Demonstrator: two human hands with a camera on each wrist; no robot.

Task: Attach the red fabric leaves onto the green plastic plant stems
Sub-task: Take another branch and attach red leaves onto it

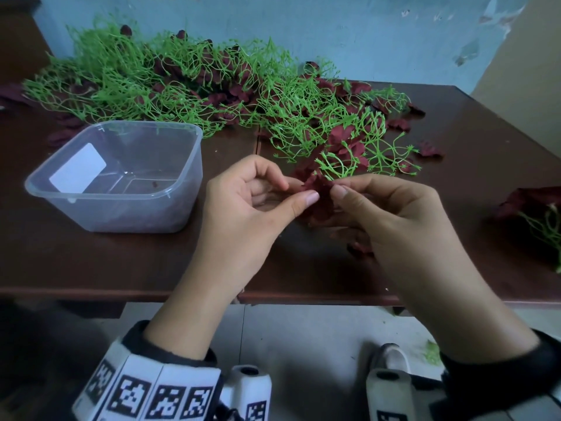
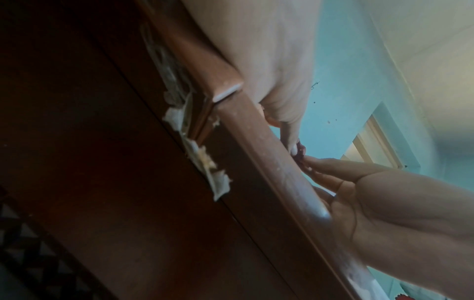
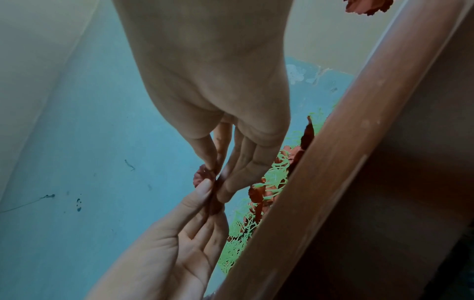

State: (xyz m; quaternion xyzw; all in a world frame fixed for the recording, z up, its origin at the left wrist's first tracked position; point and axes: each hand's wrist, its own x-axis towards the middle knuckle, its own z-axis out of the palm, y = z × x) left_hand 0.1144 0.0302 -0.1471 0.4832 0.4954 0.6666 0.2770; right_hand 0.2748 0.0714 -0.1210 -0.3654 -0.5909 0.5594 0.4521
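Above the brown table (image 1: 91,259), both hands meet fingertip to fingertip. My left hand (image 1: 299,192) pinches a dark red fabric leaf (image 1: 317,185) between thumb and forefinger. My right hand (image 1: 337,189) pinches the near end of a green plastic stem (image 1: 343,167), whose branches fan up and to the right. More red leaves (image 1: 321,212) hang under the right fingers. In the right wrist view, the right hand (image 3: 218,176) and left hand (image 3: 209,188) press on red fabric (image 3: 202,176). The left wrist view shows the left hand (image 2: 297,150) and right hand (image 2: 307,164) meeting behind the table edge.
A clear plastic tub (image 1: 136,214) stands at the left of the table, nearly bare inside. A long heap of green stems and red leaves (image 1: 170,80) runs along the back by the blue wall. Another leafed sprig (image 1: 540,214) lies at the right edge. The table's front edge (image 1: 121,294) is near my wrists.
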